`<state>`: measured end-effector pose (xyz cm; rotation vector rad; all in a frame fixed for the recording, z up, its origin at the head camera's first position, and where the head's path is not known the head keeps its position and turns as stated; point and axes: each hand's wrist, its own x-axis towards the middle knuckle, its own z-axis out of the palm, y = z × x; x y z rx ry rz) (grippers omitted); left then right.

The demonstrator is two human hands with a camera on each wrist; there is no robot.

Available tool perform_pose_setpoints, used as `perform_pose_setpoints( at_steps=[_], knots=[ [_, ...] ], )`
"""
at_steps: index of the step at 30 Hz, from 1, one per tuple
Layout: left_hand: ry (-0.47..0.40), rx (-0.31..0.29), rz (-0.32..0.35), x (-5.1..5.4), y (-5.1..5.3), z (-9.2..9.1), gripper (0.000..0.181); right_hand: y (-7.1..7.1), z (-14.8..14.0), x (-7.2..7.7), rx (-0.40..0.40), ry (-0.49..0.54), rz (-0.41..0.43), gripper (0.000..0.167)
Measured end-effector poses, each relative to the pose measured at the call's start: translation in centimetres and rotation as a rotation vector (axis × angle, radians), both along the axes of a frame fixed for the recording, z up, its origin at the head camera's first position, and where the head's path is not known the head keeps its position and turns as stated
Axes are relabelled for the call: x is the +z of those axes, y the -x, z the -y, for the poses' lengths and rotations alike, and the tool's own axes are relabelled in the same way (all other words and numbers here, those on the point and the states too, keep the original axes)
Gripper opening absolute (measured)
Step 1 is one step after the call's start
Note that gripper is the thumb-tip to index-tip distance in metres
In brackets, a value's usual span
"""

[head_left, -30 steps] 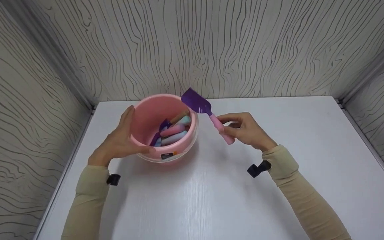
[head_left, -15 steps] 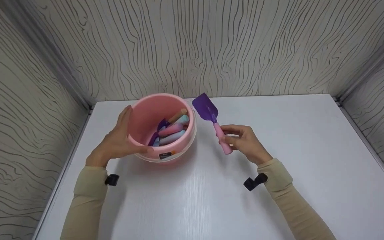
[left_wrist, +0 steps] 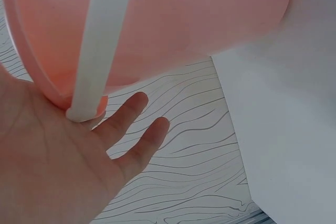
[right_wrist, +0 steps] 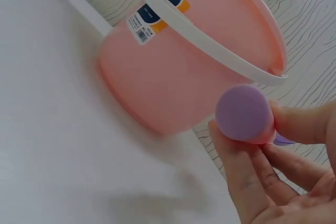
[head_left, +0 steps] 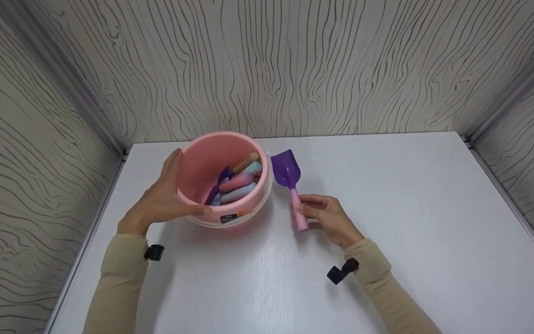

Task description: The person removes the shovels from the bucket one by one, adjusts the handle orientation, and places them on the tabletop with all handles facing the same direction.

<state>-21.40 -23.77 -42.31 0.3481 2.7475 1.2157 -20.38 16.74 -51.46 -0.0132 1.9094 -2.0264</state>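
Note:
A pink bucket (head_left: 202, 157) with a white handle stands left of centre on the table in the head view. My left hand (head_left: 158, 202) rests against its left side and front rim, thumb and fingers spread; two straight fingers (left_wrist: 149, 140) show in the left wrist view. My right hand (head_left: 329, 218) pinches the pink handle of a small shovel (head_left: 286, 169) with a purple blade, just right of the bucket. The handle's round end (right_wrist: 243, 113) faces the camera in the right wrist view. The shovel appears held above the table, blade pointing away.
Inside the bucket lie several tools: a tan handle (head_left: 246, 162), a pink handle (head_left: 237, 182), a pale blue handle (head_left: 238, 193) and purple parts. The white table (head_left: 248, 287) is bounded by wood-patterned panels (head_left: 295, 69) at the back and sides.
My right hand has moved the shovel down, toward me and slightly left, away from above the bucket's rim; its blade has turned to point more straight away. The left hand and bucket have hardly moved.

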Motion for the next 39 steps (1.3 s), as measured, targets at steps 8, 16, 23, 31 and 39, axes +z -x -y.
perform_pose_setpoints(
  at_steps=[8, 16, 23, 31, 39],
  knots=[
    [0.015, -0.002, 0.025, 0.0, -0.1, 0.1, 0.155, -0.5, 1.0, -1.8, -0.071, 0.036, 0.079, 0.051],
    [0.016, -0.001, 0.031, 0.1, 0.0, 0.0, 0.155, -0.3, 1.5, -3.0, -0.090, 0.103, 0.147, 0.048],
    [0.008, -0.001, 0.019, 0.1, -0.1, 0.0, 0.154, -0.2, 1.6, -3.4, -0.075, 0.150, 0.165, 0.047],
    [-0.014, -0.018, 0.008, 0.1, 0.0, 0.1, 0.150, -0.3, 1.7, -3.8, -0.081, 0.171, 0.188, 0.046],
    [-0.007, -0.013, 0.003, 0.0, -0.1, 0.2, 0.152, -0.4, 1.8, -3.7, -0.051, 0.110, 0.183, 0.047]
  ],
)
